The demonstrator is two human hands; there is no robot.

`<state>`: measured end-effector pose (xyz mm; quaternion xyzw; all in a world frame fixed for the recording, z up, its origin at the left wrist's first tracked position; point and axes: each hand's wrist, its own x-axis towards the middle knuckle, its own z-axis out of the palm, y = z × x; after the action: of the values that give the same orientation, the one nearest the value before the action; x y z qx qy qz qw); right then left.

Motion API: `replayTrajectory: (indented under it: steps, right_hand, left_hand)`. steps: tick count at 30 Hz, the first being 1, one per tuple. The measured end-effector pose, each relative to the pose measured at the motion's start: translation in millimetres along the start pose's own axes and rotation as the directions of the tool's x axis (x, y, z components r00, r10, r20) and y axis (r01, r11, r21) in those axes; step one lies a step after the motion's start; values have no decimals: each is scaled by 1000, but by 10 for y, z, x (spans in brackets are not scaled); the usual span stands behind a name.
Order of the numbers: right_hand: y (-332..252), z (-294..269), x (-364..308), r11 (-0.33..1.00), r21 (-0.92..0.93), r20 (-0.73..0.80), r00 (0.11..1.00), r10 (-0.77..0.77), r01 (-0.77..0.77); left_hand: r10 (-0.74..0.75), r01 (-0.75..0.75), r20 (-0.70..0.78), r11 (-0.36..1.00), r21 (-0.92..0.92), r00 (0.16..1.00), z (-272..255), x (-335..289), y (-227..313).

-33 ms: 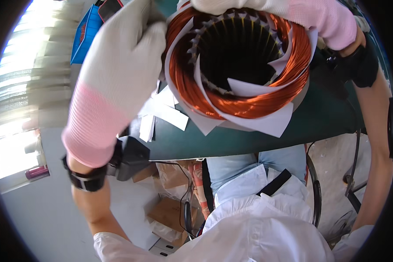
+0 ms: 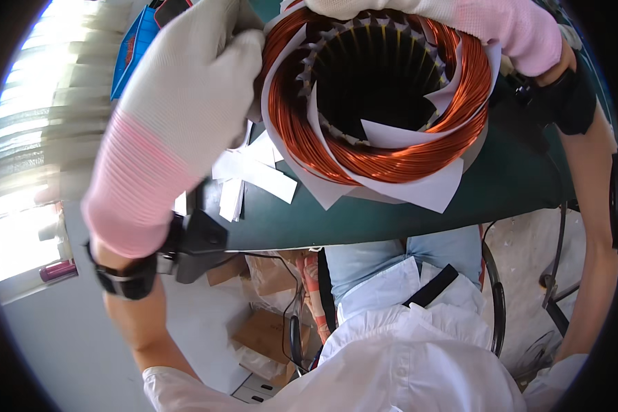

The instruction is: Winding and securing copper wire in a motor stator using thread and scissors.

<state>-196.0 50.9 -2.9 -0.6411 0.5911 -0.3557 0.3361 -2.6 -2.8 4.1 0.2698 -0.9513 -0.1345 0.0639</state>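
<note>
A motor stator (image 2: 309, 65) stands on the green worktop, wound with thick copper wire (image 2: 398, 165). White insulating paper strips (image 2: 419, 189) stick out around the windings and into the dark bore. My left hand (image 2: 192, 89), in a white knit glove with a pink cuff, is against the stator's left side, its thumb bent in and its fingers curled. Its fingertips are hidden, and what they pinch cannot be made out. Across the far rim lies my right hand (image 2: 391, 7), gloved alike and closed over the windings; the top edge of the picture cuts it off.
Loose white paper strips (image 2: 257, 175) lie on the green worktop (image 2: 288, 223), left of the stator. A blue bin (image 2: 134, 51) stands at the far left, beside a curtained window. Below the table are cardboard boxes (image 2: 261, 336) and a black cable (image 2: 292, 275).
My left wrist and cuff have swung slightly left and up, while the fingers stay by the stator. The stator has shifted very slightly. My right hand has barely moved.
</note>
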Motion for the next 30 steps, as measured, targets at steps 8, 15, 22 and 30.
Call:
replayTrajectory:
  steps: [8,15,22,30]
  right_hand:
    - [130,-107,2,974,216,203,973,-111,66]
    - [219,-118,175,975,183,168,973,-156,124]
    - [137,70,-93,990,118,-17,997,-81,82]
    - [220,-65,-1,952,162,52,961,-270,259]
  left_hand:
    - [-408,328,-142,861,-389,902,272,-247,51]
    - [-246,246,-17,969,-31,969,37,-61,2]
    - [-301,305,73,952,-40,951,-41,-9,-66]
    - [-320,305,-40,928,-214,947,113,-74,115]
